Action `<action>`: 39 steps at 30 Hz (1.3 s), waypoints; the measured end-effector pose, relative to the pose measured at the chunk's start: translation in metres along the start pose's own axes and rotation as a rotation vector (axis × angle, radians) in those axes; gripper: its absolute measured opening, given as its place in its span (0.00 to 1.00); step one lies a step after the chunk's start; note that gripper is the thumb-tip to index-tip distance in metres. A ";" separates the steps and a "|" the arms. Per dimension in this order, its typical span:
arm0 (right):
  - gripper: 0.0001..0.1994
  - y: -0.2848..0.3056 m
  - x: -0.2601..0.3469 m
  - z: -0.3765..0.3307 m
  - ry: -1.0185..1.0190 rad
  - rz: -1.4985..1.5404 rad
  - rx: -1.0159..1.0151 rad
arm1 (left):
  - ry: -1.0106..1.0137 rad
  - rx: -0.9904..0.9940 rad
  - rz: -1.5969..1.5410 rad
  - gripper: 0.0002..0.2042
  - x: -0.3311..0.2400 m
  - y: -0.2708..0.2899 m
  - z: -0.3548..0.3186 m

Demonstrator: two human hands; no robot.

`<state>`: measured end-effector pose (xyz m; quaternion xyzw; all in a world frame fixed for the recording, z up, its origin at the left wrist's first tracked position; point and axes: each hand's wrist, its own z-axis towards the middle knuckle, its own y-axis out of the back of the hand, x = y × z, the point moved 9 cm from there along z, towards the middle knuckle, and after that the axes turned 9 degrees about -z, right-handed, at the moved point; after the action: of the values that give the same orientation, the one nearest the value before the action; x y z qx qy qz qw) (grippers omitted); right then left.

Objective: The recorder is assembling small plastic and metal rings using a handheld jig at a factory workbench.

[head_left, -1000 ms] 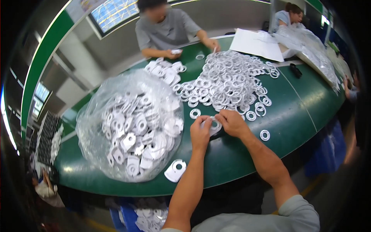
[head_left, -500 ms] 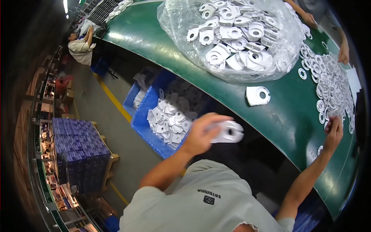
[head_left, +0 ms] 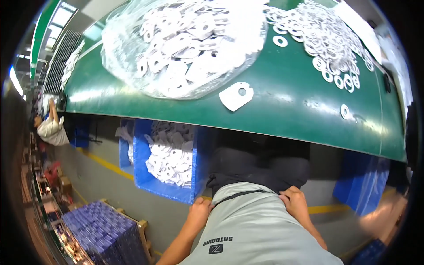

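At my waist, my left hand (head_left: 201,210) is closed with its fingers pinching the left edge of the grey shirt (head_left: 254,216) I wear. On the other side, my right hand (head_left: 295,202) is likewise closed on the shirt's hem, above dark trousers (head_left: 260,164). No white part shows in either hand. Ahead on the green table lies a single white plastic plate with a round hole (head_left: 234,99). Behind it a clear plastic bag (head_left: 119,66) holds a heap of similar white plates (head_left: 176,44).
White rings (head_left: 331,48) are heaped at the right of the green table (head_left: 287,110), with a loose ring (head_left: 345,111) nearer its edge. A blue bin (head_left: 165,187) of white plates stands below left. Blue-purple stacked goods (head_left: 99,225) sit on a pallet. A person (head_left: 52,130) is far left.
My left hand no longer holds the white plate and has come down to the shirt. My right hand has left the rings for the hem. The view has turned.
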<state>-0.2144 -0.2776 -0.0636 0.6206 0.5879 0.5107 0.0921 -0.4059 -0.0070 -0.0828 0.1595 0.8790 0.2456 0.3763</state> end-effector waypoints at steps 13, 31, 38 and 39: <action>0.09 0.019 0.043 -0.004 0.277 0.252 -0.135 | -0.174 0.074 -0.597 0.06 -0.029 0.009 0.035; 0.09 0.027 0.072 0.025 0.283 0.388 0.047 | -0.335 -0.077 -0.121 0.11 -0.076 0.030 0.052; 0.02 0.146 0.121 -0.024 0.754 1.266 -0.111 | -0.849 -0.041 -0.926 0.06 -0.186 0.103 0.001; 0.01 0.159 0.138 -0.023 0.938 1.386 0.009 | -0.965 -0.139 -1.060 0.06 -0.210 0.116 -0.011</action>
<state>-0.1602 -0.2216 0.1332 0.5651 0.0525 0.6544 -0.4997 -0.2633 -0.0117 0.1106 -0.2222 0.5564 -0.0123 0.8005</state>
